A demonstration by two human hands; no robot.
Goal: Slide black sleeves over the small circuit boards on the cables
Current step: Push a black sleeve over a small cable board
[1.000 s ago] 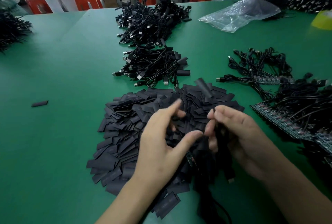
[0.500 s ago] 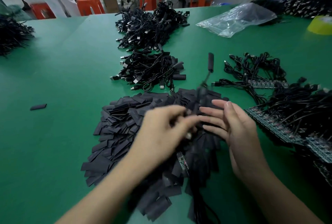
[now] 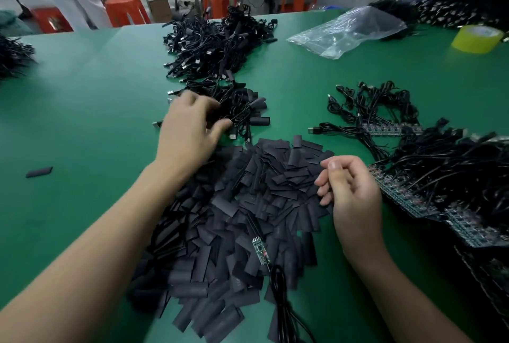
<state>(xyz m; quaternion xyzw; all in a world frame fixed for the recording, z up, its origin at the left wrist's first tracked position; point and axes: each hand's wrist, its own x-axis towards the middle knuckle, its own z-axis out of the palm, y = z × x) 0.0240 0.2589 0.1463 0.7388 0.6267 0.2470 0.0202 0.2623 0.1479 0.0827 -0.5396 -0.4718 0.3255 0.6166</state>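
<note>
**Desk:** What fills the frame?

**Worker:** A green table (image 3: pixel 82 111), and at its middle the heap of black sleeves (image 3: pixel 261 191), far too many to count. I place everything else from that heap. Beyond it lie two piles of sleeved cables: the far pile (image 3: pixel 217 42), the larger, and the near pile (image 3: pixel 245 111), just past the heap's far edge. Right of the heap sprawl the unsleeved cables (image 3: pixel 446 166), their boards in rows. A smaller bundle (image 3: pixel 369 106) sits beyond and to the right. One plastic bag (image 3: pixel 347 31) and one roll of yellow tape (image 3: pixel 476 38) lie well beyond, also rightward.

**Desk:** And your hands?

**Worker:** My left hand (image 3: pixel 190 133) reaches past the heap's far edge onto the near pile, fingers bent over the cables, thumb out. Whether it grips one I cannot tell. My right hand (image 3: pixel 349 191) hovers at the heap's right edge, fingers loosely curled, thumb to forefinger, nothing visible in it.

**Desk:** What does the next move turn on?

**Worker:** One bare circuit board (image 3: pixel 261 250) lies on the heap's near side. Its long axis runs almost straight toward me, tilted slightly right, and its cable (image 3: pixel 279 296) trails off the near edge. The board sits near and left of my right hand, plainly the closer of the two, so I judge that hand takes it. One stray sleeve (image 3: pixel 39 172) lies alone, well left of the heap.
</note>
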